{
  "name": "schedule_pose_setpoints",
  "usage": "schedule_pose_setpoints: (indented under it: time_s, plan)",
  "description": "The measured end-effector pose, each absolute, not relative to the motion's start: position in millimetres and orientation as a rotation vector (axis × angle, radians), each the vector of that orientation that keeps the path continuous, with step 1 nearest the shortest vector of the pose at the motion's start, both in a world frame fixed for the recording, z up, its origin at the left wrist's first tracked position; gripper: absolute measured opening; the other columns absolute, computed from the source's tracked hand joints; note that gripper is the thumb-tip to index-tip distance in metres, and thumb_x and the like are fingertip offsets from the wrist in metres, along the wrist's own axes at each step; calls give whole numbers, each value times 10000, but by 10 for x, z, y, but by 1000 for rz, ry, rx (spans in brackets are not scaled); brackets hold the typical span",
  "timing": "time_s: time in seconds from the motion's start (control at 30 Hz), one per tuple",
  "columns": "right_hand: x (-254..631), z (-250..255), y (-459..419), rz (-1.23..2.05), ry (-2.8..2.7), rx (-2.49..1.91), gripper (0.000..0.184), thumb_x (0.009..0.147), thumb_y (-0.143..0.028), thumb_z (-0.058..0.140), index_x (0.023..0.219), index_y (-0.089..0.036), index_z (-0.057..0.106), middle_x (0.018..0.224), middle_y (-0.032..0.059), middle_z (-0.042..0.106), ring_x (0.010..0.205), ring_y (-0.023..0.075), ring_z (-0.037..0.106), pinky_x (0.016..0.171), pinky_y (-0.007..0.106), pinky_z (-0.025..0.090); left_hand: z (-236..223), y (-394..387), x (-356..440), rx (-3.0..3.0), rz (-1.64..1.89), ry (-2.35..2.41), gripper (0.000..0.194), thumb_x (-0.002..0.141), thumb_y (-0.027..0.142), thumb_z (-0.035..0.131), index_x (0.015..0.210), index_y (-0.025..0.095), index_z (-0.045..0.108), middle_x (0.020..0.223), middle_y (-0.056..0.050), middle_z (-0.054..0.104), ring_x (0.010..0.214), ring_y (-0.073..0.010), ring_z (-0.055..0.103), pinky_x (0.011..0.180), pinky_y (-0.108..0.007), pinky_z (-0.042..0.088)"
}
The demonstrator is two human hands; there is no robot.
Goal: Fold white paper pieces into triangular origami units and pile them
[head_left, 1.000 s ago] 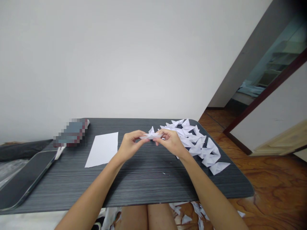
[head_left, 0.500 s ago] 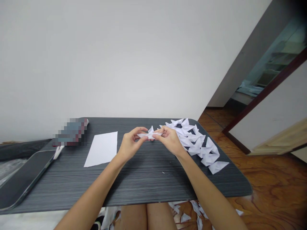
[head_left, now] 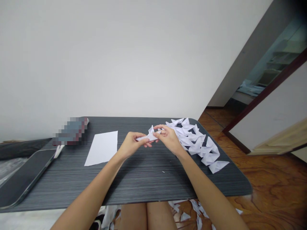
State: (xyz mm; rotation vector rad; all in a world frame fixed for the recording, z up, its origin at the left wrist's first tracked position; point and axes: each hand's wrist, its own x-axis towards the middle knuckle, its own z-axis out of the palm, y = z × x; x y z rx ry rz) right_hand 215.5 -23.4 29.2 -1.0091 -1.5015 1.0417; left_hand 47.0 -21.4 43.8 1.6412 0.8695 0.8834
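Note:
A small folded white paper boat (head_left: 150,136) is held above the middle of the dark table, its peak pointing up. My left hand (head_left: 134,142) pinches its left end, the thumb on the near side and the fingers curled beneath. On the opposite end, my right hand (head_left: 166,134) grips the paper with thumb and fingers. Just beyond the right hand, several folded paper boats (head_left: 197,143) lie in a loose pile. A flat sheet of white paper (head_left: 102,148) rests left of my left hand.
The dark wood-grained table (head_left: 148,179) meets a white wall (head_left: 144,57) at its far edge. A phone-like black slab (head_left: 26,179) lies at the left, near a blurred-out packet (head_left: 70,131). Paper scraps (head_left: 184,217) litter the floor below.
The paper boat has tilted, its left end now lower. My left fingers have moved beneath it, while my right fingers have lifted towards the peak.

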Motion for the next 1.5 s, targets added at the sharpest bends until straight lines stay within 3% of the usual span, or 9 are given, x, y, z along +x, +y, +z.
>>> schedule_pose_setpoints:
  time_s: [0.27,0.43,0.57,0.67,0.77,0.9,1.2,1.43,1.5]
  plan:
    - [2241,353,-203,1000,-1445,-1035,224,686,-340,571,739,-130,628,584,25,620,382,96,527,323,192,352,341,-196,483,1362,814,712,460,763,294,533,1169,87,477,977,-121,639,876,-213,613,794,-359,487]
    - [2210,335,-222,1098,-1410,-986,290,693,-363,563,840,-116,599,424,-12,556,341,124,538,301,185,344,377,-189,463,1416,832,778,542,784,293,498,1252,61,356,872,-149,661,843,-239,622,622,-310,512]
    - [2192,339,-234,1154,-1436,-982,323,618,-295,647,877,-116,575,495,0,605,421,119,566,411,211,430,389,-173,459,1583,905,889,488,740,320,542,1125,26,484,753,-134,671,693,-219,640,455,-222,436]
    - [2156,335,-247,1150,-1492,-987,245,597,-257,662,779,-112,586,503,7,607,441,106,558,466,223,449,378,-163,457,1726,864,944,317,708,339,570,853,63,622,624,-77,658,559,-165,611,416,-192,380]
    - [2120,315,-255,1154,-1525,-977,216,587,-247,667,743,-120,585,496,-4,597,444,103,553,463,220,447,363,-168,459,1803,835,937,255,705,336,565,662,96,639,553,-43,639,521,-136,584,475,-200,408]
    - [2121,282,-238,1197,-1522,-991,222,578,-300,674,669,-118,585,473,3,596,410,104,543,427,220,438,348,-177,467,1806,872,947,237,699,325,572,656,106,652,593,-48,657,559,-142,592,557,-226,450]
    - [2210,265,-182,1300,-1391,-976,288,601,-416,649,721,-157,605,628,52,655,567,198,637,628,373,533,335,-109,375,1405,790,797,414,699,323,600,1046,98,576,938,-92,658,870,-218,612,852,-405,443]
    - [2273,311,-184,1278,-1496,-955,375,686,-449,566,798,-93,611,547,48,638,554,190,637,580,323,513,364,-59,287,1325,828,770,643,767,375,520,1307,143,259,992,-114,636,916,-237,594,778,-399,496]
    - [2294,322,-181,1209,-1541,-961,374,726,-428,527,880,-98,610,564,45,646,549,169,629,584,311,501,346,-42,286,1294,866,795,639,775,396,501,1302,118,270,1017,-156,617,902,-248,599,748,-382,511]
